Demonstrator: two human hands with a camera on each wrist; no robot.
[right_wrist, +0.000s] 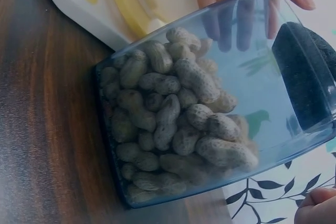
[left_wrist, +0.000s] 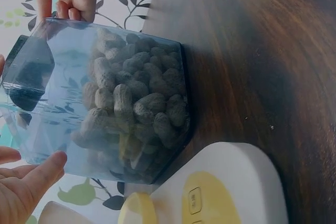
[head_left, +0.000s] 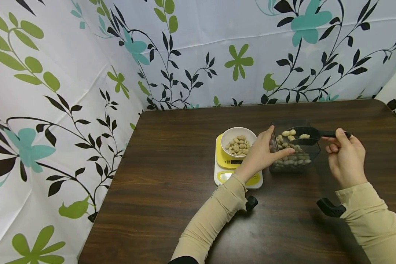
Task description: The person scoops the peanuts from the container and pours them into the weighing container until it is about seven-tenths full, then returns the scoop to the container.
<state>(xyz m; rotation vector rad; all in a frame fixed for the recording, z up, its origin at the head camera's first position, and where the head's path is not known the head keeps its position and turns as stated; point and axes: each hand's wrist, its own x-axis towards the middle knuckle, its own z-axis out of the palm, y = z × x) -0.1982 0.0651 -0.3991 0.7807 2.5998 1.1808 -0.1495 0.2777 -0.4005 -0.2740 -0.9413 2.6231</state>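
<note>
My left hand [head_left: 261,150] grips a clear plastic container [left_wrist: 68,140] by its left side, fingers along the side wall and thumb over the front near the rim. Whole unshelled peanuts [right_wrist: 173,114] fill its lower part. My right hand [head_left: 348,157] holds a black scoop [head_left: 313,135] by its handle, level over the container's mouth, with a few peanuts at its blade. To the left of the container, a white bowl [head_left: 223,141] with peanuts [head_left: 239,146] in it stands on a yellow and white kitchen scale [head_left: 222,161]. My left forearm passes over the scale's front right corner.
Everything stands on a dark brown wooden table [head_left: 171,176]. Its far edge meets a white curtain [head_left: 211,55] printed with leaves and flowers, which also hangs along the left side. Black straps sit at both sleeve cuffs [head_left: 356,198].
</note>
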